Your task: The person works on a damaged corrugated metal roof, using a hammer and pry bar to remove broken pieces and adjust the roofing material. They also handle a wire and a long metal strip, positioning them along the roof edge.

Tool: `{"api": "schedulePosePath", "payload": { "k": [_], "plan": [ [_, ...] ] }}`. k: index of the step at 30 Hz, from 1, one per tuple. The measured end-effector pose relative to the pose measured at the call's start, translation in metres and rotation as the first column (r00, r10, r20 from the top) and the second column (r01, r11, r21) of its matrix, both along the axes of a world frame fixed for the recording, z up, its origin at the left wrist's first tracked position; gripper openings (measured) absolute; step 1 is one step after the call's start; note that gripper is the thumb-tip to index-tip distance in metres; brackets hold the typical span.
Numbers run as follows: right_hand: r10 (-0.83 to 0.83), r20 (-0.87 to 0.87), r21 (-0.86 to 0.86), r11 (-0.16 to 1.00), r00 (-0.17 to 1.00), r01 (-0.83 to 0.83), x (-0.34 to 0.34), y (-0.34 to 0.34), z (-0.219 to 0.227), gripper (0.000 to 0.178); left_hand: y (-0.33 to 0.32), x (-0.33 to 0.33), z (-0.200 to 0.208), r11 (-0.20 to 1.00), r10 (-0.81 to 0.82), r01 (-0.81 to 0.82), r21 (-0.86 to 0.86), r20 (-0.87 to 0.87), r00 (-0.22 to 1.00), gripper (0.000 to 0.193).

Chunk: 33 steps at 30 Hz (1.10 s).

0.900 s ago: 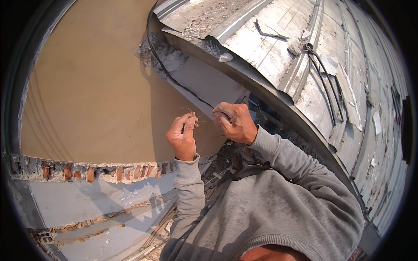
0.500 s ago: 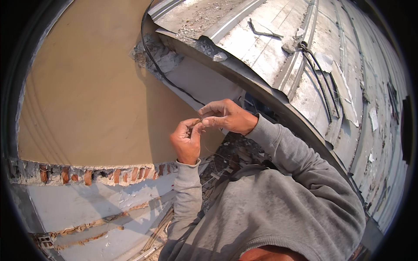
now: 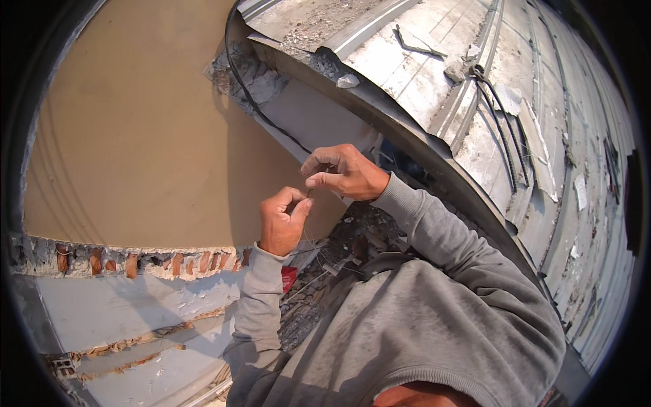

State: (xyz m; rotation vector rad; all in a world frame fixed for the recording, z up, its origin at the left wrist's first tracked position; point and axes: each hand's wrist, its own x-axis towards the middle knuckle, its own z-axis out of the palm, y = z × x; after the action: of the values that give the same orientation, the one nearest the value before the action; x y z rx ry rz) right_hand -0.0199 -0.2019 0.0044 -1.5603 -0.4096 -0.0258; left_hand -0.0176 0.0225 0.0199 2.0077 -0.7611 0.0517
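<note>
Rubble [image 3: 363,239] lies below left hand [image 3: 281,221] and right hand [image 3: 349,175], both pinched on a thin strand [image 3: 310,193] between them.

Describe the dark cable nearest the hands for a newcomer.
Find the broad tan surface at left. Along its right side, a dark cable curves from the picture's top toward the right hand. Unlike the doubled strands on the metal roof, it's one long curve.

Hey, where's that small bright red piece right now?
In the head view, slightly left of centre, below the bare left hand, the small bright red piece shows at the right edge of the grey fabric left sleeve.
</note>
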Motion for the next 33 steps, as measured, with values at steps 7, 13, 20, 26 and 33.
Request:
{"api": "schedulePosePath", "payload": {
  "k": [7, 13, 20, 26, 33],
  "plan": [
    [0.020, -0.014, -0.133, 0.991, 1.000, -0.022, -0.017, -0.010, 0.007, 0.016, 0.000, 0.005, -0.036, 0.872, 0.311, -0.340, -0.353, -0.137, 0.940, 0.008],
    [-0.079, 0.240, -0.405, 0.897, 0.967, 0.174, -0.045, 0.039, 0.006, 0.011, -0.028, -0.002, -0.050, 0.809, 0.394, -0.382, -0.448, -0.070, 0.916, 0.006],
    [-0.055, 0.144, -0.423, 0.899, 0.988, 0.112, -0.032, 0.002, -0.012, 0.020, -0.019, -0.004, -0.047, 0.807, 0.079, -0.256, -0.533, -0.332, 0.940, 0.010],
    [-0.312, 0.452, -0.656, 0.519, 0.836, 0.548, -0.026, 0.001, -0.027, 0.021, -0.015, -0.001, -0.042, 0.846, 0.024, -0.190, -0.498, -0.320, 0.947, 0.012],
    [-0.081, 0.124, -0.262, 0.959, 0.989, 0.111, -0.006, -0.023, -0.046, 0.036, -0.018, -0.014, -0.049, 0.888, 0.081, -0.206, -0.410, -0.301, 0.950, 0.012]
  ]
}}
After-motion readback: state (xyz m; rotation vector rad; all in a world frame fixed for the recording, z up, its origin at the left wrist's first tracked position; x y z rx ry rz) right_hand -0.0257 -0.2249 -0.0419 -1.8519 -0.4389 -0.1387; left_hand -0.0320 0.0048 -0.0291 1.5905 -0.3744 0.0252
